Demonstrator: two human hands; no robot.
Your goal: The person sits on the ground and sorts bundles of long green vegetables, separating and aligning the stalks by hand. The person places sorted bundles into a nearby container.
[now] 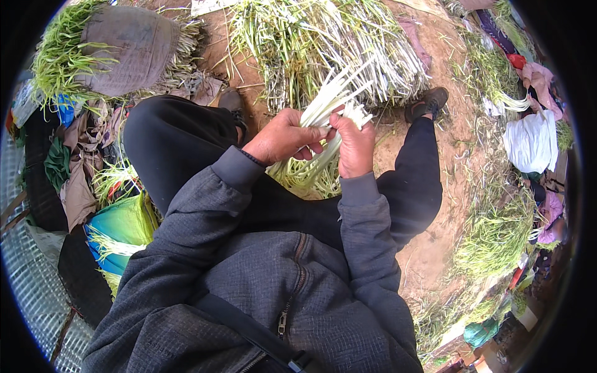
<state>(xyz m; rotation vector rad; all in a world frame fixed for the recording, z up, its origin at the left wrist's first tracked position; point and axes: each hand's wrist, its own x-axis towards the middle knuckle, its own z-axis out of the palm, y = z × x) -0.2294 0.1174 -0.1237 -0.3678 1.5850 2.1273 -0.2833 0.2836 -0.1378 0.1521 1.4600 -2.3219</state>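
Observation:
Both hands are together above my lap around a bunch of white, chive-like stalks. My left hand grips the bunch from the left, its thumb across the stalks. On the other side, my right hand has its thumb and fingers closed on part of the stalks, near a cluster of white ends. Pale green leaves hang below the hands towards my lap. Just beyond lies a large heap of similar stalks, white ends to the right. The fingers partly hide the middle of the bunch.
At the upper left, a brown cloth covers another pile of greens. A blue and yellow bag sits by my left leg. Loose greens and a white plastic bag lie right, on bare soil and among other people's things.

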